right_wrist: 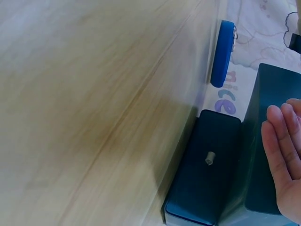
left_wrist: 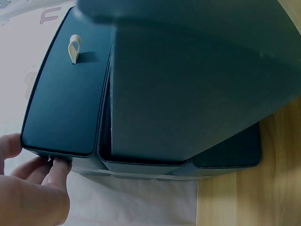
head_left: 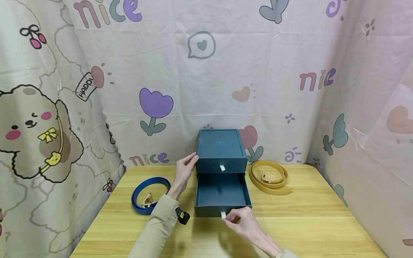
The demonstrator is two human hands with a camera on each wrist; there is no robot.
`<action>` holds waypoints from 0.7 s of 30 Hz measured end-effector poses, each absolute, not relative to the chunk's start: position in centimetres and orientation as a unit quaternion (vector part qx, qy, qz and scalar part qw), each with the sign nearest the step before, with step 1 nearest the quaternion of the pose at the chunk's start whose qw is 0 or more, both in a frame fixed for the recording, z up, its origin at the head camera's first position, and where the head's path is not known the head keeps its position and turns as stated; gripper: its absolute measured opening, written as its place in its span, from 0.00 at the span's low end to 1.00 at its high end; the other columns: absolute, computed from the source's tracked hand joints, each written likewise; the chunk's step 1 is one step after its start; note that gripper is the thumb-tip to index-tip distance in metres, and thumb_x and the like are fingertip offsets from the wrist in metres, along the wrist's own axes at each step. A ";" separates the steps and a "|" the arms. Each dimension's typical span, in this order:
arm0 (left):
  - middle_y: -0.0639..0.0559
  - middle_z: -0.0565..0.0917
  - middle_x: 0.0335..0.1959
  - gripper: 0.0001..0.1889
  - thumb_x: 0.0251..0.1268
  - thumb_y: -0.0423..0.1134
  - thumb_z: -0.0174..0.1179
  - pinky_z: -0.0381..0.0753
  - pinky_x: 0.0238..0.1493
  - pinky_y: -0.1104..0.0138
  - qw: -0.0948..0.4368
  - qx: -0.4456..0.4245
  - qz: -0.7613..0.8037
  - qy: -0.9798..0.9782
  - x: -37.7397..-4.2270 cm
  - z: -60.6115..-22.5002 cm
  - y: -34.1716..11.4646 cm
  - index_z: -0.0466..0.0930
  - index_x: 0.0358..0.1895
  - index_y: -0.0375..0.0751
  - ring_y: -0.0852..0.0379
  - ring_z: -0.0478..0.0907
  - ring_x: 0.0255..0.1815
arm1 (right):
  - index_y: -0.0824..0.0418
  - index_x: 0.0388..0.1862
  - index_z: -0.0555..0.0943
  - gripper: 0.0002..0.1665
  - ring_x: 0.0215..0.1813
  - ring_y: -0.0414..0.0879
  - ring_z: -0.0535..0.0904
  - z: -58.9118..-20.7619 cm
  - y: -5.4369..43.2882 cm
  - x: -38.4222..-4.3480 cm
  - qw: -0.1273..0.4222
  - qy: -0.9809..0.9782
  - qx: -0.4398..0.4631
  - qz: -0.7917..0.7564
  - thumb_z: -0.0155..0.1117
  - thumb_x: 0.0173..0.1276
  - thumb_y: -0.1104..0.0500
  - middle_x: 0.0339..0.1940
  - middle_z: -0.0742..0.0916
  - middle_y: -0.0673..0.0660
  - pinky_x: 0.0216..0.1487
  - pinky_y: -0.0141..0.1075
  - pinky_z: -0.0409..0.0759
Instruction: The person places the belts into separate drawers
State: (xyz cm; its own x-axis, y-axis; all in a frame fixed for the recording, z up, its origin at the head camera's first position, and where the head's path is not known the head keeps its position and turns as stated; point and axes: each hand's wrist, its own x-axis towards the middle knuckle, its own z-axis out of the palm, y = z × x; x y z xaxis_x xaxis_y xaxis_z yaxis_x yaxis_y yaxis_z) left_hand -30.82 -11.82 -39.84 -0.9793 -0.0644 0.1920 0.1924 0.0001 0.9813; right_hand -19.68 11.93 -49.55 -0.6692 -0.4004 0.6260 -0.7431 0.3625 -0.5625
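Note:
A dark blue drawer box (head_left: 220,143) stands at the back of the table with its middle drawer (head_left: 206,212) pulled out. The bare inside floor of that drawer shows. My right hand (head_left: 243,223) pinches the white pull tab (head_left: 223,215) on its front between thumb and finger. At the box's upper left front corner, my left hand (head_left: 183,173) rests with fingertips on the side wall. The top drawer (left_wrist: 61,99) is shut and has a pale loop (left_wrist: 74,48). In the right wrist view, the bottom drawer (right_wrist: 200,179) is shut too.
Left of the box lies a coiled blue belt (head_left: 138,186) with a gold buckle, close by my left forearm. A coiled yellow belt (head_left: 272,189) lies to the right. Behind the wooden table (head_left: 306,215) hangs a printed curtain (head_left: 206,79).

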 end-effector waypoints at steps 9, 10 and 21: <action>0.34 0.74 0.70 0.23 0.77 0.40 0.56 0.71 0.71 0.54 0.091 -0.047 -0.702 -0.705 -30.8 -39.9 -11.8 0.73 0.69 0.33 0.40 0.71 0.73 | 0.61 0.25 0.88 0.06 0.22 0.29 0.82 -49.6 12.0 -19.7 0.207 -0.792 0.364 0.443 0.76 0.56 0.69 0.21 0.90 0.52 0.23 0.18 0.78; 0.34 0.74 0.70 0.23 0.77 0.39 0.56 0.71 0.71 0.55 0.090 -0.047 -0.702 -0.705 -30.9 -39.9 -11.8 0.73 0.69 0.33 0.40 0.71 0.73 | 0.60 0.25 0.88 0.06 0.21 0.31 0.82 -49.5 12.0 -19.7 0.209 -0.791 0.365 0.444 0.76 0.56 0.69 0.21 0.90 0.52 0.23 0.18 0.78; 0.34 0.74 0.70 0.23 0.77 0.39 0.56 0.71 0.72 0.54 0.093 -0.052 -0.700 -0.706 -30.8 -39.9 -11.9 0.73 0.69 0.32 0.40 0.71 0.73 | 0.62 0.23 0.85 0.10 0.16 0.34 0.80 -47.2 12.2 -19.4 0.272 -0.751 0.381 0.466 0.77 0.51 0.73 0.16 0.88 0.53 0.19 0.18 0.75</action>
